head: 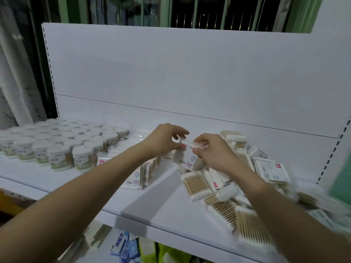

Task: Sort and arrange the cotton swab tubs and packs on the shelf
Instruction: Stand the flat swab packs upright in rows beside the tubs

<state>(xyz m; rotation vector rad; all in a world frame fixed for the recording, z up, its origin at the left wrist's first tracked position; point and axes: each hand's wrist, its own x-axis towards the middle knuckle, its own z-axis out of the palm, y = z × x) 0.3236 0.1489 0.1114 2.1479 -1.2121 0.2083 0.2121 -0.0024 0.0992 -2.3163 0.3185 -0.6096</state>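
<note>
Both hands pinch one flat pack by its ends, left hand and right hand curled around it, above the shelf. It looks light, crinkly and bendable, so gripping the short edges seems best. Loose packs lie below the right fingers.

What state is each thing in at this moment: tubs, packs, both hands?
Cotton swab tubs: upright, lids on, grouped in rows at the shelf's left.
Standing packs: on edge, lined up in a row mid-shelf.
Loose packs: lying flat and overlapping in a jumbled pile at the right.
Held pack: lifted above the shelf, gripped at both ends.
Left hand: pinching the held pack's left end.
Right hand: gripping its right end.
</note>
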